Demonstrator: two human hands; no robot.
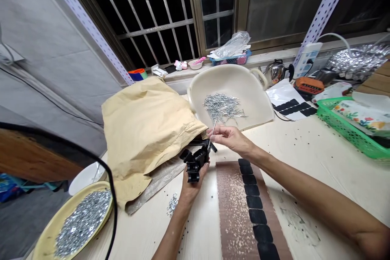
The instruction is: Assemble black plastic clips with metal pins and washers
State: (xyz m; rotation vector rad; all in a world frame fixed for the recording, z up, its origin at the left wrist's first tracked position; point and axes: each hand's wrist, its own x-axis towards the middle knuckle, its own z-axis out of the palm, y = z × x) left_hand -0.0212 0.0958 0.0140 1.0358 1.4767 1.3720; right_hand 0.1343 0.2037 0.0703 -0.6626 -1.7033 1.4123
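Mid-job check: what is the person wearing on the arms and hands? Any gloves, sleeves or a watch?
Nothing worn shows. The left hand and right hand are bare, without gloves. The left forearm and right forearm are bare too, with no sleeve up to the picture's edge. No watch, band or ring shows on the sides in view.

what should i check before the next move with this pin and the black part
1. Grip: left hand holds black part: ok.
2. Pinch: right hand holds pin upright above it: ok.
3. Aim: pin tip meets a hole in the black part: cannot tell, too small.
4. Supply: spare pins piled in tray behind the hands: ok.
5. Room: bag clear of the black part: cannot tell, its mouth lies right beside it.
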